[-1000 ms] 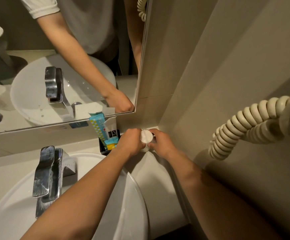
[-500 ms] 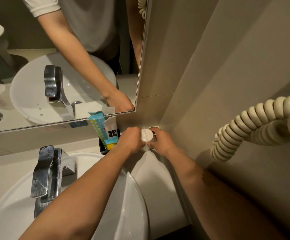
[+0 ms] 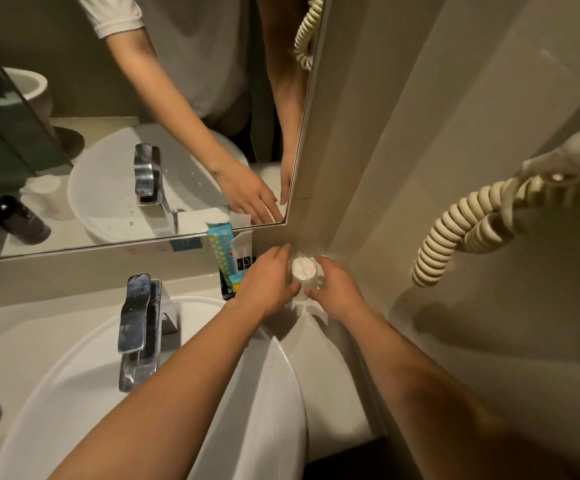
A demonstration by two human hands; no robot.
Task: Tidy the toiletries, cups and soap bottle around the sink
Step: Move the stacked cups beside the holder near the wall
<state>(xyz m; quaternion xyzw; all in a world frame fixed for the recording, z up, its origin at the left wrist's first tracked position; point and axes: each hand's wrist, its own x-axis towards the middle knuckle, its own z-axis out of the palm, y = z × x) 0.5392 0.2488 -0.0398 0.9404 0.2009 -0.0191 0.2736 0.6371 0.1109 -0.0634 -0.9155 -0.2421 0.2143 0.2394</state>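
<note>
- My left hand (image 3: 264,285) and right hand (image 3: 337,292) just opened wide, letting go of the clear glass cup with a white cover (image 3: 303,271).
- I think the cup is now parked in the corner.

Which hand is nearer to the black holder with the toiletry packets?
The left hand. It lies right beside the black holder, partly covering its right side. The right hand is farther right, beyond the capped cup in the corner.
</note>
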